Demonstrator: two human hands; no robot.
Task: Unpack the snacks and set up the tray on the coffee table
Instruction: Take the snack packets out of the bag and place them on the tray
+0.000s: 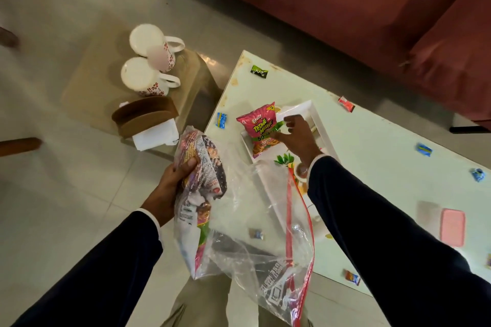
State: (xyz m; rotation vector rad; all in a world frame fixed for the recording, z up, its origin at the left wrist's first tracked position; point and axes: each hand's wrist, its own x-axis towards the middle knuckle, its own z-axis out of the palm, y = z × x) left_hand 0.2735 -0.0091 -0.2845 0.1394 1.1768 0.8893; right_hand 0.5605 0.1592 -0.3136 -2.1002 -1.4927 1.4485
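1. R hand (297,138): fingers spread, tips on the pink Bingo snack packet (259,130); seems a loose touch, no firm grip.
2. Packet lies in the white tray (305,109) on the coffee table (372,146), long axis roughly toward/away from the person, just left of the R fingers.
3. L hand (172,186): closed round the clear zip bag (255,233) w/ more packets (204,180), held beside the table edge.
4. R hand nearer the tray.

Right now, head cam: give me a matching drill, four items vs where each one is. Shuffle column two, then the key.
Items:
1. pink snack packet
2. clear zip bag
3. floral mugs
4. pink lidded box

Places:
A. small side table, beside the napkin holder
B. coffee table's near right part
C. white tray, under the right hand
D. hanging from the left hand

Pairs: 1-C, 2-D, 3-A, 4-B
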